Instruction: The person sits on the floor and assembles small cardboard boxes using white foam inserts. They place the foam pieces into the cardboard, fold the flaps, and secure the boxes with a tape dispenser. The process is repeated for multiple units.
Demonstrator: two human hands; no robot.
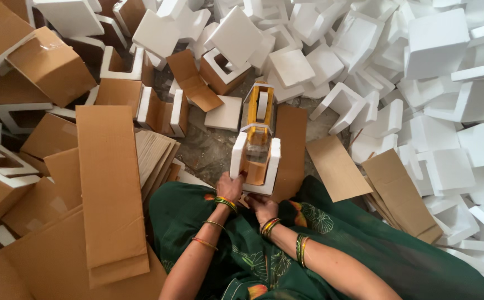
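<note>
Left hand (229, 188) grips the near left corner of a white U-shaped foam block with a brown cardboard piece set inside it (256, 164), fingers curled round the foam's edge. Right hand (263, 208) sits under the block's near end, fingers tucked beneath; exact grip can't be told. Block stands just beyond both hands, over the lap in green patterned cloth (330, 244). Directly past it, touching or nearly so, a yellow-framed tape dispenser stand (260, 105) on the grey floor. A flat brown cardboard strip (292, 144) lies just right of the block. Further left, a stack of long brown cardboard sheets (111, 189). To the right and beyond, a heap of white foam corner pieces (419, 83).
</note>
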